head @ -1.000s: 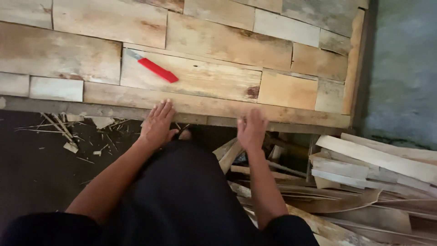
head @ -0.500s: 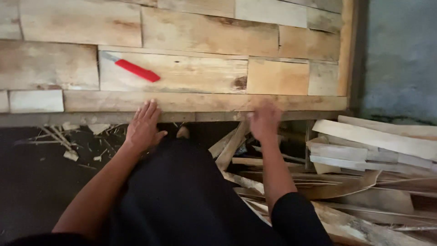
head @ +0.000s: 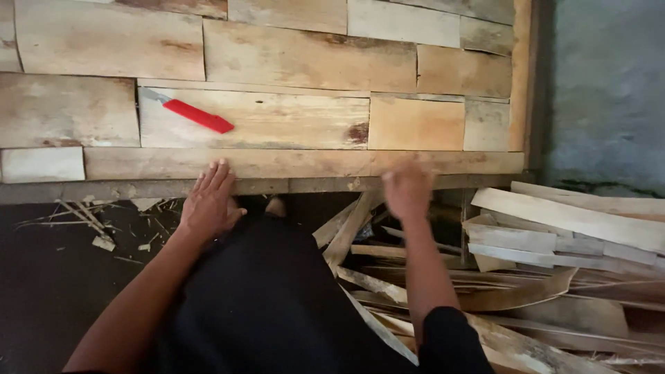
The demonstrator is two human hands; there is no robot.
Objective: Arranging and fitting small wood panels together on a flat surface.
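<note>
The left hand (head: 208, 201) lay open, fingers spread, with its fingertips on the front edge of the long wood strip (head: 298, 163) that ran along the near side of the worktop (head: 69, 190). The right hand (head: 407, 188) was at the same strip further right; it was blurred, so whether it was open or closed could not be told. The strip lay directly ahead of both hands, below a layer of flat wood sheets (head: 305, 55) fitted side by side. A red knife (head: 194, 113) rested on one sheet, above the left hand and apart from it. A loose pile of wood offcuts (head: 554, 235) lay on the floor to the right, near the right forearm.
</note>
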